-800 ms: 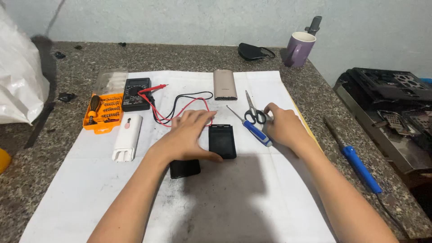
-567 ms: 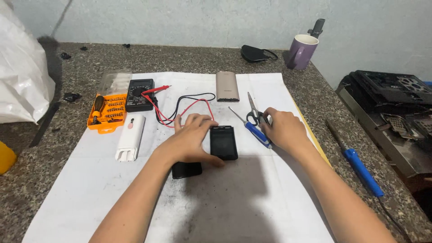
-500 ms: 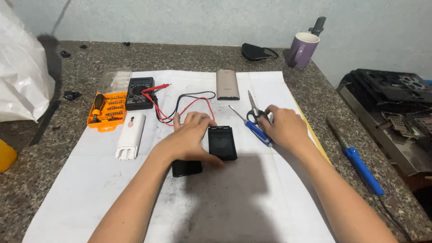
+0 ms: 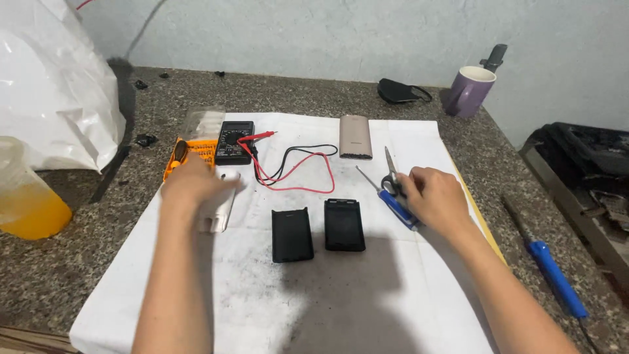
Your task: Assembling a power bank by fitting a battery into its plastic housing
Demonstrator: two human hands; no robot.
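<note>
Far left: a clear bottle (image 4: 26, 203) with orange liquid lies on the stone counter (image 4: 72, 262), beside a white plastic bag (image 4: 52, 85).

A large white paper sheet (image 4: 216, 295) covers the middle of the counter. At its upper left, an orange bit set (image 4: 187, 154) sits just beside a black multimeter (image 4: 234, 141), whose red and black leads (image 4: 295, 172) loop to the right.

The left hand (image 4: 193, 182) is blurred, over the white power bank (image 4: 218, 210) and covering its upper end. Cannot tell whether the fingers are apart or closed on it, nor whether they touch it.

Centre of the sheet: two black cases, a closed black cover (image 4: 291, 234) and an open black shell (image 4: 344, 225), side by side, not touching, no hand on them. Above them lies a tan power bank (image 4: 355, 136).

The right hand (image 4: 436, 196) rests palm down, fingers loosely curled and together, on the scissors (image 4: 391, 174) and the blue-handled screwdriver (image 4: 393, 204); grip not confirmed.

Right: purple mug (image 4: 470, 90) at the back edge, a second blue screwdriver (image 4: 547, 265) on bare counter.
</note>
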